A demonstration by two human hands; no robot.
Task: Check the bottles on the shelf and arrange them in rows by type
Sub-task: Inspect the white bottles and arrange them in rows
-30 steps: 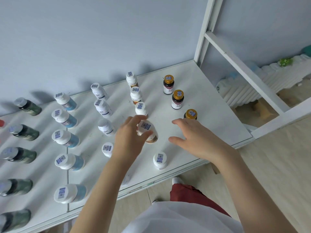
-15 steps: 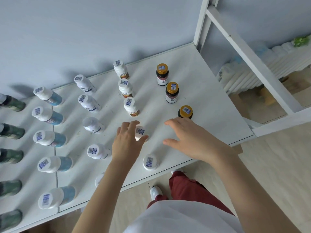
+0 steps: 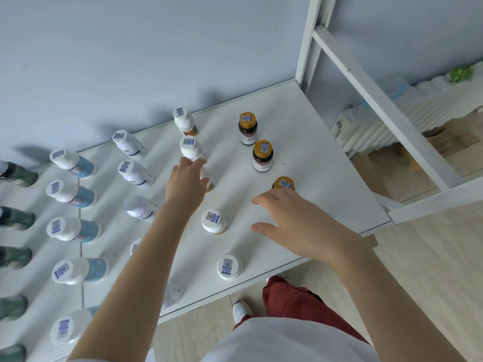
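On the white flat shelf board (image 3: 321, 158), in its right-hand half, a front-to-back row of white-capped white plastic bottles with brown-banded labels (image 3: 192, 150) is observed, each standing upright with its coded cap uppermost. The third bottle of that row (image 3: 210, 184) is the item in hand. It is located directly beneath the left hand (image 3: 187, 180), and only its lower right flank is exposed past the thumb. Its long axis is judged vertical, the apparent lean being attributed to the wide lens. The left hand is noted as much the nearer, being over the bottle itself, whereas the right hand (image 3: 295, 223) is set well apart to the right. The left fingers (image 3: 187, 163) are recorded as curved forward over the cap, with the back of the hand toward the camera. Whether the bottle is actually pinched cannot be told, the contact being hidden. The right hand is seen spread, palm down, above bare shelf and holding nothing. A gold-capped dark glass bottle (image 3: 283, 183) is found just beyond its knuckles; whether it is touched cannot be determined. Two further bottles of the row (image 3: 213, 220) are found nearer the front edge. Any coming adjustment is judged to need only a short shift along the row line.
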